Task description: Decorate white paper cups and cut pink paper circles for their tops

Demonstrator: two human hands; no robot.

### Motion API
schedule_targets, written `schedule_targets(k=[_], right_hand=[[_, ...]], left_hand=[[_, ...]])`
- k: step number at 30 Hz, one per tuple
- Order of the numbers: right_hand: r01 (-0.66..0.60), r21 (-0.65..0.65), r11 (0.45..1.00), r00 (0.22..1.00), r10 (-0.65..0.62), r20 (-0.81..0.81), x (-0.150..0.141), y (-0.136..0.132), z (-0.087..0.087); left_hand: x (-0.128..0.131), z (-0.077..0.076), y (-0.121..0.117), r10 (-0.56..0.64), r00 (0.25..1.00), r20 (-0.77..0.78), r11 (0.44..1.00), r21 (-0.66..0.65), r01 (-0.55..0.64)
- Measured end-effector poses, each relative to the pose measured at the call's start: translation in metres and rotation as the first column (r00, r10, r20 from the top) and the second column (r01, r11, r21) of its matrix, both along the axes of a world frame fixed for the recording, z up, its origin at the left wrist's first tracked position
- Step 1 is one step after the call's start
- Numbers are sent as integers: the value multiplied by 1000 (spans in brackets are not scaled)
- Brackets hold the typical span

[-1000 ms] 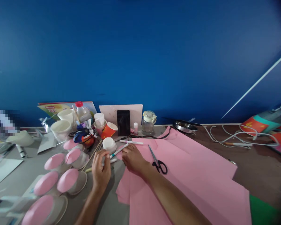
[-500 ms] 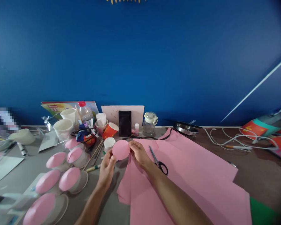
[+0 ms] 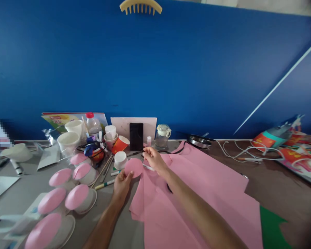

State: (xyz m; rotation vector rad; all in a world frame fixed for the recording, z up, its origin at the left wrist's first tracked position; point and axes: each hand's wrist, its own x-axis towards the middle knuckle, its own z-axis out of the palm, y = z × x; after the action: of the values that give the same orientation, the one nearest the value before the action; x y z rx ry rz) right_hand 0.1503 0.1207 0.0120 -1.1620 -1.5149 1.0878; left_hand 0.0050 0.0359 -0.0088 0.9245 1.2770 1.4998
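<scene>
My left hand [image 3: 122, 183] pinches the lower left edge of a pink paper circle [image 3: 133, 168] between thumb and fingers. My right hand [image 3: 154, 159] is off the circle, its fingers loosely bent and apart, just in front of a small pale tube like a glue stick [image 3: 149, 140]; whether they touch it cannot be told. A white marker [image 3: 148, 167] lies below that hand on the pink paper sheets [image 3: 207, 193]. Scissors [image 3: 169, 188] are mostly hidden behind my right forearm. At the left, several white paper cups topped with pink circles [image 3: 77, 197] lie tilted.
A small white cup [image 3: 120, 160], a red cup [image 3: 120, 144], a black phone [image 3: 136, 137] and a glass jar [image 3: 162, 136] stand toward the wall. Brushes [image 3: 105, 184] lie left of my left hand. A metal pan [image 3: 200, 141] and white cables [image 3: 245, 152] are at the right.
My right hand has let go of the pink paper circle and moved up toward the small tube. My left hand still holds the circle. The camera view has tilted up slightly.
</scene>
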Motion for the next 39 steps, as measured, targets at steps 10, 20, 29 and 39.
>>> schedule_targets(k=[10, 20, 29, 39], right_hand=[[-115, -47, 992, 762, 118, 637, 83, -57, 40], [-65, -131, 989, 203, 141, 969, 86, -95, 6], [5, -266, 964, 687, 190, 702, 99, -89, 17], [-543, -351, 763, 826, 412, -384, 58, -86, 40]], left_hand=[[1, -8, 2, 8, 1000, 25, 999, 38, -9], [2, -13, 1, 22, 1000, -9, 996, 82, -21], [-1, -11, 3, 25, 991, 132, 999, 30, -30], [-6, -2, 3, 51, 928, 370, 998, -56, -32]])
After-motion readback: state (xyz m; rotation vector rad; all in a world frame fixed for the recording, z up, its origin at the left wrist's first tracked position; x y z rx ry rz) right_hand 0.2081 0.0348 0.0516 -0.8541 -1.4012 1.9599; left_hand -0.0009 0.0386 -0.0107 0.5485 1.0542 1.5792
